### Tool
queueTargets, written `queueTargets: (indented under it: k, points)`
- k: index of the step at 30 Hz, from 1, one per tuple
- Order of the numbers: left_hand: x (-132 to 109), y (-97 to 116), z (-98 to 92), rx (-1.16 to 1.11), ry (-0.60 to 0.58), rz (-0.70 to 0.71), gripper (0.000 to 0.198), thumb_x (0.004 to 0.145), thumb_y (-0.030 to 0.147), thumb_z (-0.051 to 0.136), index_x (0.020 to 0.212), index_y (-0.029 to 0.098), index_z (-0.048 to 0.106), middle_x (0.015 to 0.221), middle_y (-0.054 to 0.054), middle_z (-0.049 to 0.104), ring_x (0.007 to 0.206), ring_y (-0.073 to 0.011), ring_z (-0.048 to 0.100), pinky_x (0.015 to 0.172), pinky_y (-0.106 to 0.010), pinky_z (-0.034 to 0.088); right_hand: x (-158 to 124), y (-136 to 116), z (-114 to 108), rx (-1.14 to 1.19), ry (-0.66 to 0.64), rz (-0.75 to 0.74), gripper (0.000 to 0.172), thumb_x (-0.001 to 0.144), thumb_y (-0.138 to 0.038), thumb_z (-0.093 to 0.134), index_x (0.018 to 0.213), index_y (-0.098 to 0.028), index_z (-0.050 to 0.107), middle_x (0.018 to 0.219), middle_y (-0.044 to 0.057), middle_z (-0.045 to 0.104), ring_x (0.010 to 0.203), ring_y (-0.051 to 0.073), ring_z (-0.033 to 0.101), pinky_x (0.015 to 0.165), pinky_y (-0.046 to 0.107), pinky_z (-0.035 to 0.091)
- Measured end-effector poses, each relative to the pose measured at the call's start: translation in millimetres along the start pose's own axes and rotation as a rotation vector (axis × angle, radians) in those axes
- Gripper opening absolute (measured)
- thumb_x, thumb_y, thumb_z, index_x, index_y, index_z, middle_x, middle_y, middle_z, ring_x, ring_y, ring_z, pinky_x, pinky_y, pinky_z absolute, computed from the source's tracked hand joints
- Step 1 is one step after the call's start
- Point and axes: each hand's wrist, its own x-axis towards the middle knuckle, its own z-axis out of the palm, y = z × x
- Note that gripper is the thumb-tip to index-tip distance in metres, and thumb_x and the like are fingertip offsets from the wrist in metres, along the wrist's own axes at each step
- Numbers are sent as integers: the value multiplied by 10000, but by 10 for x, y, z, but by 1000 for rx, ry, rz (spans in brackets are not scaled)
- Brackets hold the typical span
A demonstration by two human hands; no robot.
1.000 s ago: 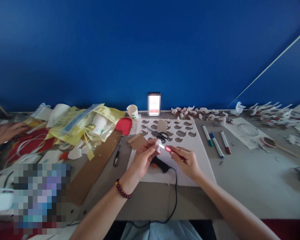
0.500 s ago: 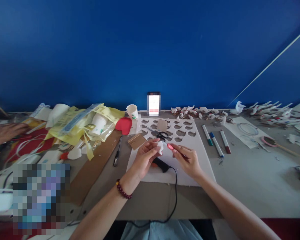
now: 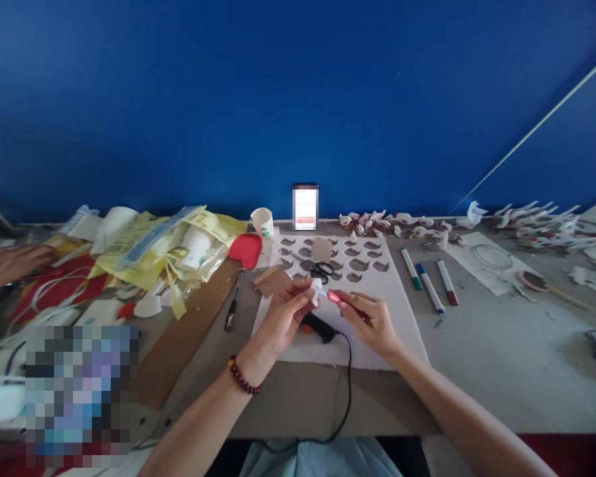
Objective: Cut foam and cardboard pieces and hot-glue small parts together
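Note:
Pinched in the fingers of my left hand (image 3: 291, 315) is a small white foam piece (image 3: 316, 290). My right hand (image 3: 370, 321) grips a red-handled craft knife (image 3: 334, 297), its thin pale blade meeting the foam piece. Below both hands, a black glue gun (image 3: 322, 327) with a cord lies on a white foam board (image 3: 377, 344). Rows of curved cutouts run across the far half of that board. Black-handled scissors (image 3: 322, 269) rest there, just beyond my fingers, beside a small brown card (image 3: 322, 249).
Left are a black pen (image 3: 233, 301), a red heart-shaped piece (image 3: 246, 250), a paper cup (image 3: 263, 222) and yellow packaging (image 3: 153, 245). Three markers (image 3: 430, 288) lie right, with small white foam figures (image 3: 402, 224) behind. Another person's hand (image 3: 17, 265) is far left. A phone (image 3: 305, 207) stands behind.
My right hand has shifted slightly left, bringing the knife blade onto the foam piece. The foam piece has turned a little in my left hand.

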Motion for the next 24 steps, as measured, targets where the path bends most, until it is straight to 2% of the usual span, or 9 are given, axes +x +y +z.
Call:
queueTargets:
  k: [6, 9, 12, 20, 24]
  points:
    - [-17, -52, -23, 45, -16, -7, 254, 563, 200, 855, 771, 147, 720, 632, 12, 665, 550, -68, 592, 576, -179, 475, 12, 10, 16, -5, 32, 3, 311, 927, -297, 500, 1098, -131, 700, 636, 16, 585, 550, 108, 538, 499, 216, 414]
    - [-35, -86, -13, 82, -51, -42, 226, 603, 206, 837, 783, 140, 717, 653, -2, 678, 558, -69, 594, 570, -177, 463, 34, 27, 11, -21, 80, 40, 320, 928, -304, 499, 1095, -117, 698, 630, 18, 583, 566, 118, 542, 506, 223, 411]
    - [-29, -80, -5, 72, -29, -31, 245, 598, 200, 839, 797, 134, 713, 669, -2, 679, 556, -66, 589, 575, -179, 469, 42, 34, 3, -11, 110, 49, 315, 926, -306, 503, 1087, -121, 700, 638, 19, 586, 563, 118, 536, 494, 223, 398]
    - [26, -8, -34, -26, 28, -5, 290, 571, 180, 852, 829, 137, 725, 643, 13, 659, 566, -64, 598, 579, -167, 511, 2, 36, 15, 26, 15, -13, 297, 924, -276, 508, 1121, -149, 690, 657, 20, 589, 558, 109, 528, 491, 219, 388]
    - [14, -5, -29, -20, 32, -11, 294, 565, 188, 855, 827, 137, 730, 651, 12, 664, 571, -64, 605, 579, -161, 516, 5, 32, 5, 18, 14, -16, 301, 922, -276, 512, 1120, -139, 691, 635, 12, 564, 545, 107, 511, 494, 222, 385]
